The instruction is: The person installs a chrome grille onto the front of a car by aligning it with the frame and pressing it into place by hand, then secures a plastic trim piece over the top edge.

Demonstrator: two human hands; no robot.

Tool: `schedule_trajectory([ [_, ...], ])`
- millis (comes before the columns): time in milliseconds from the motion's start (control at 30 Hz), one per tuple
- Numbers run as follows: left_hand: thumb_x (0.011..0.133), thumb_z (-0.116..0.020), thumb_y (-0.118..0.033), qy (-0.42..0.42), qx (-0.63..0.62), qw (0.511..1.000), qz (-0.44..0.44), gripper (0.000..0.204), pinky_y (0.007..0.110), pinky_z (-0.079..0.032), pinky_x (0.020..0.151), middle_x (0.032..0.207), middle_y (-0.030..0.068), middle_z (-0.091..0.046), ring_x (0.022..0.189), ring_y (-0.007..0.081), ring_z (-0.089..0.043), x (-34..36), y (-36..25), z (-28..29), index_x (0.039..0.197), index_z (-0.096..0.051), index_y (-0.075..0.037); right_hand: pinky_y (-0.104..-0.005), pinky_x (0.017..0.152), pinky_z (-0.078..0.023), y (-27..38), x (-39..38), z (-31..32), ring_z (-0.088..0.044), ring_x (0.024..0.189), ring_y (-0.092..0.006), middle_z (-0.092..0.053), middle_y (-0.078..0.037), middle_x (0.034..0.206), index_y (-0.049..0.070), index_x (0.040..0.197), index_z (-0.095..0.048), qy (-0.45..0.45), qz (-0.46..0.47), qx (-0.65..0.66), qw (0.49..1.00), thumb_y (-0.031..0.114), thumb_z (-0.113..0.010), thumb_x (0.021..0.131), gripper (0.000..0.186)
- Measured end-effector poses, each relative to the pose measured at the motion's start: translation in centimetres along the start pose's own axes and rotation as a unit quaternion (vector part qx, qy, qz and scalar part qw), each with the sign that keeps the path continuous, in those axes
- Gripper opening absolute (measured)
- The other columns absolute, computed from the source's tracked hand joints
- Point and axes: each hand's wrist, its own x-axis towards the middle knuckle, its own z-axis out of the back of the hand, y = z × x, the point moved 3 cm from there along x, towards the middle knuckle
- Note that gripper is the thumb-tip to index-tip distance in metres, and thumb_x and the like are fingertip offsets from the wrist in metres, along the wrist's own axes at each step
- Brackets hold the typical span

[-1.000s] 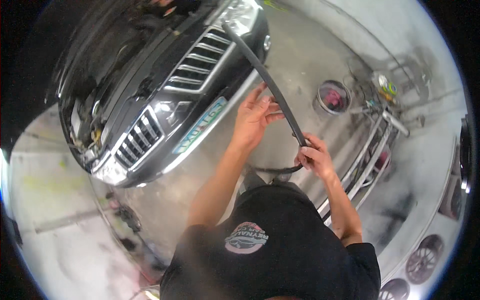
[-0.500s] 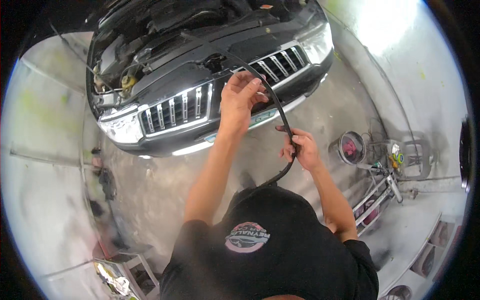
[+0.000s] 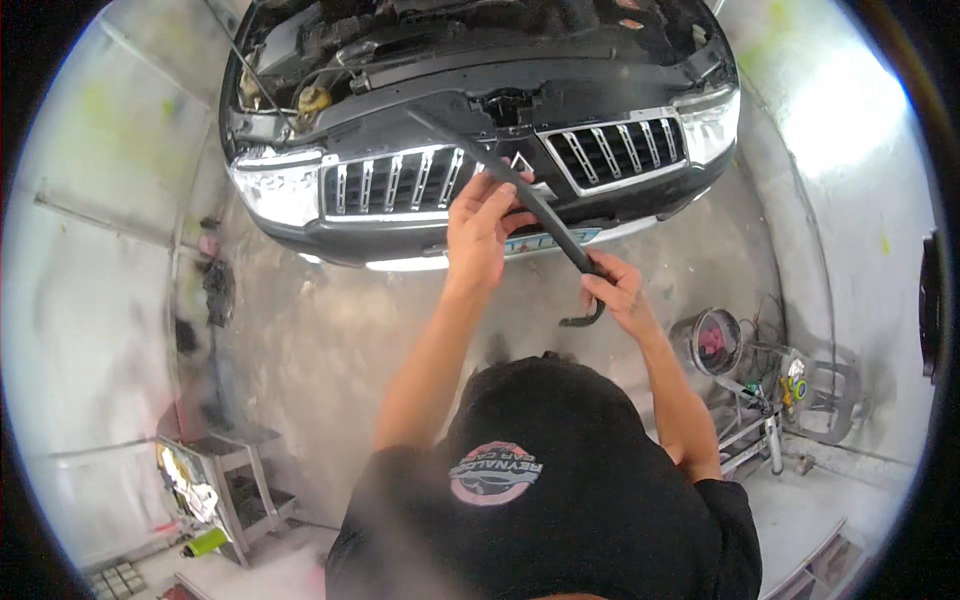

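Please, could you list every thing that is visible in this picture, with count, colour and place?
car: one, dark grey, bonnet open, top centre, nose toward the person.
trim strip: one, black, long, with a hooked lower end, held in front of the grille.
small shelf stand: one, grey, lower left, with rags on it.
spray can: one, yellow-green, lying on the floor by the stand.
bucket: one, grey with something pink inside, right of the person.
metal rack: one, grey, lower right.
left hand: one, gripping the strip in its middle part.
right hand: one, gripping the strip near its hooked end.
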Motion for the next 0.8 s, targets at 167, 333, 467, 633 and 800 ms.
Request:
schedule_trajectory([
  [167, 0.099, -0.054, -0.005, -0.059, -0.031, 0.998, -0.008, 0.023, 0.042, -0.06, 0.083, 0.111, 0.0165, -0.068, 0.096, 0.0311, -0.07, -1.2, 1.2, 2.3, 0.121, -0.056, 0.001, -0.0338, 0.077, -0.051, 1.2, -0.4, 2.0, -0.065, 0.079, -0.0219, -0.067, -0.012, 0.092, -0.003, 0.12, -0.062, 0.004, 0.062, -0.233, 0.97, 0.014, -0.071, 0.088, 0.037],
  [333, 0.1, -0.051, -0.003, -0.05, -0.068, 0.995, -0.051, 0.025, 0.047, -0.06, 0.088, 0.112, 0.0162, -0.068, 0.107, 0.0367, -0.068, -2.0, 1.0, 2.2, 0.125, -0.056, -0.001, -0.0376, 0.08, -0.051, 2.8, 0.2, 4.2, -0.065, 0.088, -0.0322, -0.066, -0.017, 0.097, 0.0, 0.113, -0.063, 0.007, 0.22, -0.294, 0.93, 0.014, -0.075, 0.083, 0.035],
  [467, 0.1, -0.053, -0.004, -0.065, -0.072, 0.992, -0.084, 0.024, 0.041, -0.061, 0.083, 0.109, 0.0148, -0.069, 0.103, 0.0345, -0.069, -2.9, 0.3, 1.6, 0.124, -0.055, -0.001, -0.0392, 0.079, -0.051, 3.6, 0.2, 5.3, -0.065, 0.089, -0.0346, -0.066, -0.018, 0.098, 0.0, 0.114, -0.063, 0.027, 0.205, -0.32, 0.925, 0.013, -0.076, 0.082, 0.037],
  [633, 0.1, -0.053, -0.003, -0.078, -0.069, 0.989, -0.1, 0.024, 0.041, -0.061, 0.083, 0.111, 0.0157, -0.069, 0.103, 0.0358, -0.07, -3.9, 0.5, 1.6, 0.124, -0.055, -0.001, -0.0391, 0.079, -0.051, 3.3, -0.1, 5.8, -0.066, 0.089, -0.0351, -0.067, -0.02, 0.102, -0.001, 0.115, -0.063, 0.05, 0.195, -0.294, 0.934, 0.012, -0.076, 0.081, 0.039],
  [800, 0.1, -0.053, -0.003, -0.123, -0.039, 0.985, -0.112, 0.023, 0.041, -0.063, 0.081, 0.115, 0.0177, -0.068, 0.102, 0.0341, -0.07, -5.2, 0.4, 1.3, 0.123, -0.058, -0.001, -0.0371, 0.077, -0.051, 2.3, -0.5, 6.5, -0.066, 0.085, -0.029, -0.067, -0.018, 0.102, 0.0, 0.12, -0.062, 0.057, 0.248, -0.276, 0.927, 0.009, -0.074, 0.082, 0.041],
])
